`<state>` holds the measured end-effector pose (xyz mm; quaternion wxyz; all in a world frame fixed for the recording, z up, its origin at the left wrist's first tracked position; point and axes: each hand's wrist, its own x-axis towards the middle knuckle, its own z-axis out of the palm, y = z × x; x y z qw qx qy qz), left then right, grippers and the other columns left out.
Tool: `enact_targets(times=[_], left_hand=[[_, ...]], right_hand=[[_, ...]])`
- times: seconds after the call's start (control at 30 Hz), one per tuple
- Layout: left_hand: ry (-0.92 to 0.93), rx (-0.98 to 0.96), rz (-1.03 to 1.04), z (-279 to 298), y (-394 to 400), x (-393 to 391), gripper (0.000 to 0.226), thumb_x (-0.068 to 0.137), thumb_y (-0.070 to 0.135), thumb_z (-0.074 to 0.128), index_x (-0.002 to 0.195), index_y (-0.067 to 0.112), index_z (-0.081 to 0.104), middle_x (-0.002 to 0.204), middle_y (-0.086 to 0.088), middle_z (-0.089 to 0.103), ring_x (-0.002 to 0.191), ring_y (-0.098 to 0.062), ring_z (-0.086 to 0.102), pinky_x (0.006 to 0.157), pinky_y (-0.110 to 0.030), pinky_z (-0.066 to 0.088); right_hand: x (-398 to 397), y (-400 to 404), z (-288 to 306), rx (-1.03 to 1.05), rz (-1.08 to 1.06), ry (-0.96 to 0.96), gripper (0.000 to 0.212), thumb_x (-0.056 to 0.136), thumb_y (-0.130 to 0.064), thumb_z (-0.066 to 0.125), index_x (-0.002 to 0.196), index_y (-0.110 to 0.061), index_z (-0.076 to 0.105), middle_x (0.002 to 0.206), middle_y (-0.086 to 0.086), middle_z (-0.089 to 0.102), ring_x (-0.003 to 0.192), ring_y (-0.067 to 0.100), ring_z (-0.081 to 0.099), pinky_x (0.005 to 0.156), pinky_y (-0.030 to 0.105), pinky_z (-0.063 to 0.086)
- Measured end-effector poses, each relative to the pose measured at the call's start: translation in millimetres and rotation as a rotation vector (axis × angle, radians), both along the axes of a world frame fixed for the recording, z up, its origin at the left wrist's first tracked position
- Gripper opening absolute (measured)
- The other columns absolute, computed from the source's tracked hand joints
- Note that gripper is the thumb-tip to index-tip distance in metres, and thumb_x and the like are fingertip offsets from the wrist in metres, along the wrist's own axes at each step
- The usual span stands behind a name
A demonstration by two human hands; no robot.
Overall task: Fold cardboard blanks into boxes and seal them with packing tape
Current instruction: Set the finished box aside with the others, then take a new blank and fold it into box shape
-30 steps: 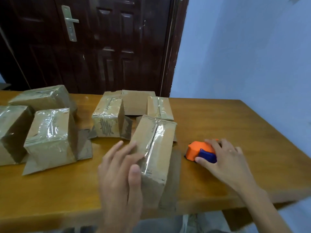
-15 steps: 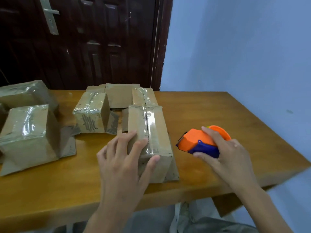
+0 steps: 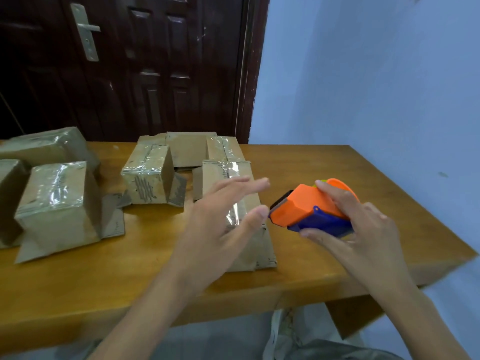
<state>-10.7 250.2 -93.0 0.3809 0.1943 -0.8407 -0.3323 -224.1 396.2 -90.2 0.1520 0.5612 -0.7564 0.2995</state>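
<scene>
The long brown cardboard box with a glossy strip of clear tape along its top (image 3: 235,203) lies on the bench under and beyond the left hand (image 3: 220,224), side flaps splayed at its near end. That hand hovers over it with fingers spread and straight, grasping nothing. Just right of its thumb, the right hand (image 3: 358,229) grips the orange and blue plastic tape dispenser (image 3: 311,209), blade end pointing at the left thumb, lifted above the bench. The left hand covers much of the box's middle and is blurred. Other taped cardboard boxes (image 3: 59,201) sit further left, one cut off by the edge. The wooden bench (image 3: 337,162) stands against a dark panelled door (image 3: 145,66) and a pale blue wall (image 3: 363,79).
</scene>
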Motion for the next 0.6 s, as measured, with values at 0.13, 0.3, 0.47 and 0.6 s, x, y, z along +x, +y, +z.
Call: enact_targets(times=[0.13, 0.3, 0.47, 0.6], left_hand=[[-0.031, 0.132, -0.202, 20.0, -8.4, -12.6, 0.036, 0.103, 0.043, 0.058, 0.134, 0.028, 0.07, 0.125, 0.019, 0.071, 0.126, -0.006, 0.061, 0.098, -0.021, 0.054], [0.002, 0.317, -0.278, 39.4, -13.4, -8.7, 0.032, 0.096, 0.037, 0.067, 0.126, 0.026, 0.072, 0.115, 0.012, 0.075, 0.115, -0.007, 0.069, 0.097, -0.03, 0.059], [0.034, 0.363, -0.273, 44.7, -18.0, 4.0, 0.024, 0.091, 0.025, 0.077, 0.113, 0.018, 0.077, 0.106, 0.0, 0.078, 0.104, -0.018, 0.074, 0.098, -0.04, 0.06], [0.083, 0.421, -0.195, 43.2, -14.7, 9.5, 0.017, 0.087, 0.025, 0.081, 0.102, 0.017, 0.08, 0.098, -0.002, 0.079, 0.095, -0.015, 0.076, 0.089, -0.03, 0.061]], right_hand=[[5.7, -2.4, 4.4, 0.002, 0.026, 0.005, 0.082, 0.078, -0.077, 0.071, 0.146, -0.035, 0.051, 0.115, 0.002, 0.073, 0.084, 0.013, 0.054, 0.067, 0.011, 0.037], [9.1, 0.9, 6.5, -0.02, 0.131, -0.176, 0.077, 0.077, -0.082, 0.064, 0.145, -0.052, 0.043, 0.122, -0.011, 0.066, 0.096, 0.017, 0.066, 0.074, 0.028, 0.055], [13.6, 1.5, 13.1, -0.035, 0.221, -0.283, 0.079, 0.073, -0.065, 0.077, 0.145, -0.046, 0.051, 0.12, -0.007, 0.069, 0.101, 0.014, 0.069, 0.078, 0.03, 0.059], [18.8, 1.3, 22.6, -0.005, 0.307, -0.291, 0.077, 0.074, -0.059, 0.078, 0.145, -0.041, 0.054, 0.121, -0.008, 0.071, 0.109, 0.003, 0.066, 0.08, 0.012, 0.056]])
